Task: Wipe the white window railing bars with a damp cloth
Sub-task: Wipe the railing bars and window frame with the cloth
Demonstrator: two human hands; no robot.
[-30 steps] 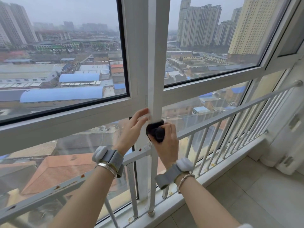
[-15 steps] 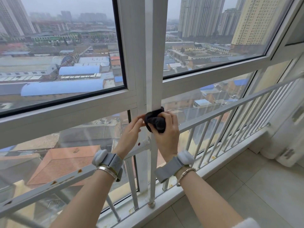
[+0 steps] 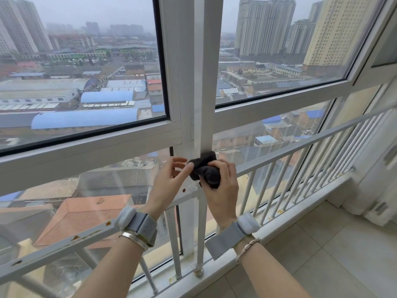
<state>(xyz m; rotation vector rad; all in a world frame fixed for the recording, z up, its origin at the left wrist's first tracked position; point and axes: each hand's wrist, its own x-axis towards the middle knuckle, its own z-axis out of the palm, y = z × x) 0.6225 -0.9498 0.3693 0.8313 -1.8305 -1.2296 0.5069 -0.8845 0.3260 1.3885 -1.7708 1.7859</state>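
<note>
Right hand (image 3: 221,186) clenched round a bunched dark cloth (image 3: 205,169), pressing it against the tall white post (image 3: 207,82) where the post meets the railing's top bar (image 3: 300,147). Left hand (image 3: 171,179) not gripping anything — fingers loosely bent, thumb and fingertips touching the cloth's left edge, as if tucking or steadying it.

Change over the last second: the cloth has crept up the post, from just above the top bar to a little higher, and the left hand has come off the post's left face and moved onto the cloth. The view has also tilted down slightly.

Reading: wiping is under way at the post–rail junction, and the left hand looks to be regathering the cloth rather than bracing. The thin upright bars (image 3: 266,190) running off to the right and the rust-spotted rail (image 3: 64,241) on the left show no contact — judged mostly still to do.
</note>
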